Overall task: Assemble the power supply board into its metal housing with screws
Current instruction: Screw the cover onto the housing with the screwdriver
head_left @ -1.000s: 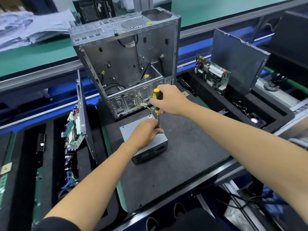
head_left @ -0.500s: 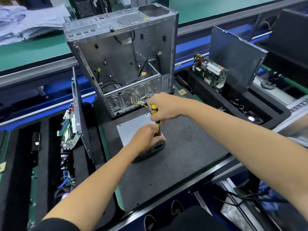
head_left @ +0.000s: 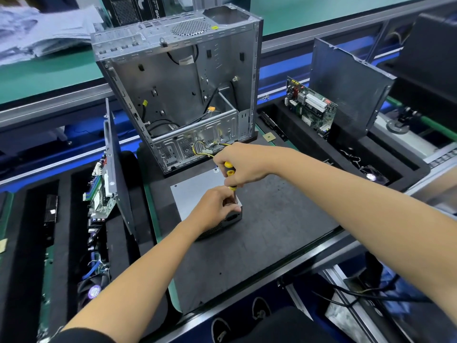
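1. The power supply box [head_left: 197,194] lies flat on the dark mat [head_left: 272,231], just in front of the open computer case [head_left: 188,95].
2. The right hand [head_left: 243,164] is wrapped around the yellow and black screwdriver [head_left: 229,172]. All its fingers curl tight on the handle.
3. The screwdriver stands almost straight up and down, tip pointing at the box's near right corner. The tip itself is hidden behind the left hand.
4. The left hand [head_left: 215,209] rests on that same corner, fingers curled near the metal shaft — I cannot tell if it pinches a screw or only steadies the tool.
5. The corner sits right under both hands, so the next push should go straight down along the tool.
6. My guess is a screw is being turned in here. If the tool leans, the tip may slip off.
7. Yellow wires [head_left: 205,149] hang from the case, just behind the right hand.
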